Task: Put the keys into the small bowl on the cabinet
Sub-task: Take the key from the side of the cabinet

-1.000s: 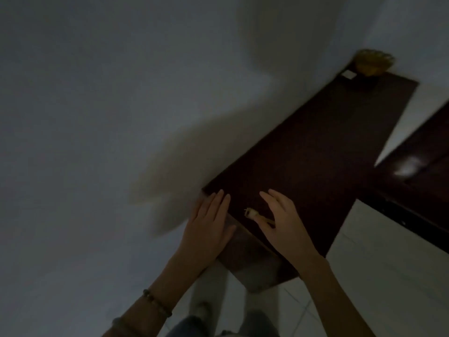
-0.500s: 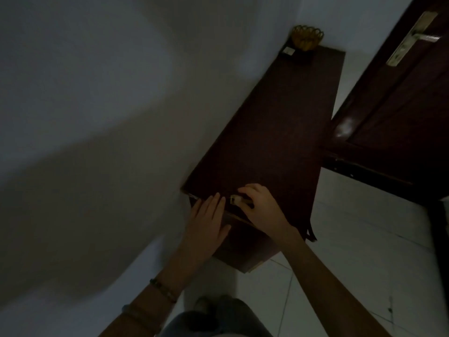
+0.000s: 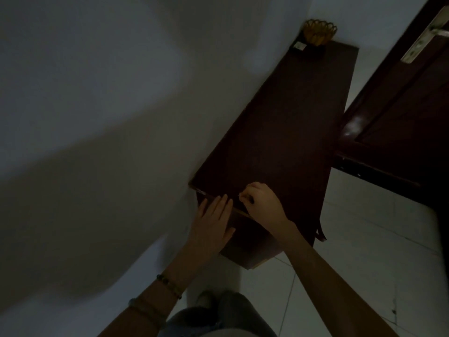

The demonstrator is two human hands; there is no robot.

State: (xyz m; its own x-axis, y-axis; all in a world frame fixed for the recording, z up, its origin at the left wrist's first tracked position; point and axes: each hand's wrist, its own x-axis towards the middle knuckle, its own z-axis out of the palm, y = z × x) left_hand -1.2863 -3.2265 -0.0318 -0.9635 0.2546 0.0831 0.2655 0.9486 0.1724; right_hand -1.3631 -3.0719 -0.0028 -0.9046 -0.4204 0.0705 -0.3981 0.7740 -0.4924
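Right hand [image 3: 261, 205] is curling its fingers [image 3: 246, 194] around the keys [image 3: 241, 196] at the cabinet [image 3: 279, 132] near edge; left hand [image 3: 213, 223] is lying flat, fingers together. Keys are likely light, rigid, jangly; pinching the bunch suits. Small bowl [image 3: 319, 32] is sitting well apart at the far end.

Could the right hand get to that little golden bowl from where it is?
Probably not without stepping forward. The right hand is curled at the cabinet's near end, while the bowl sits at the far end. Nothing on the top blocks the way.
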